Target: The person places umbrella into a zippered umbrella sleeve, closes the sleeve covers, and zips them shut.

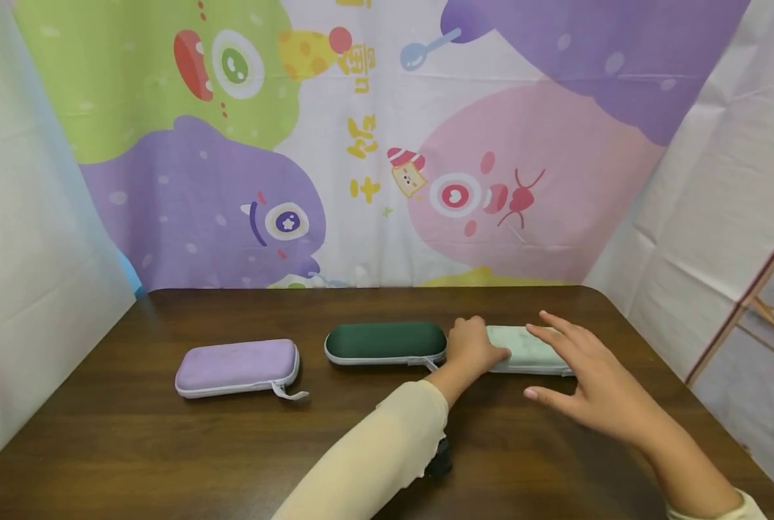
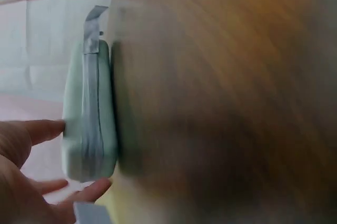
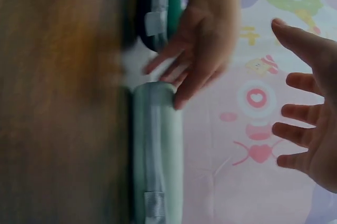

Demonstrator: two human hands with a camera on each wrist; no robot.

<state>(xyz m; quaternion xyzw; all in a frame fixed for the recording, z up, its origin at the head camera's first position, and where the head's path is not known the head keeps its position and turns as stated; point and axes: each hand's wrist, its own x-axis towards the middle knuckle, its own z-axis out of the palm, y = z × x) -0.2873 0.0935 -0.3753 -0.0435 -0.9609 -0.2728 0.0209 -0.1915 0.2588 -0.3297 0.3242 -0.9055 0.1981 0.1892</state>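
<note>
A pale mint zippered case (image 1: 523, 345) lies flat toward the right of the table. My left hand (image 1: 473, 352) is at its left end. In the left wrist view the thumb touches the mint case (image 2: 73, 145) and the other fingers extend loosely by its end, not wrapped around it. My right hand (image 1: 598, 383) hovers with spread fingers in front of the case's right part, apart from it in the right wrist view. Immediately left of my left hand lies a dark green case (image 1: 387, 341) with a pale zipper, its pull tab partly hidden by that hand.
A lilac zippered case (image 1: 237, 367) lies farther left, its pull tab toward the right. All three cases rest on a dark brown wooden table (image 1: 198, 455). A printed cartoon curtain (image 1: 374, 238) hangs behind the table's far edge, with pale cloth on both sides.
</note>
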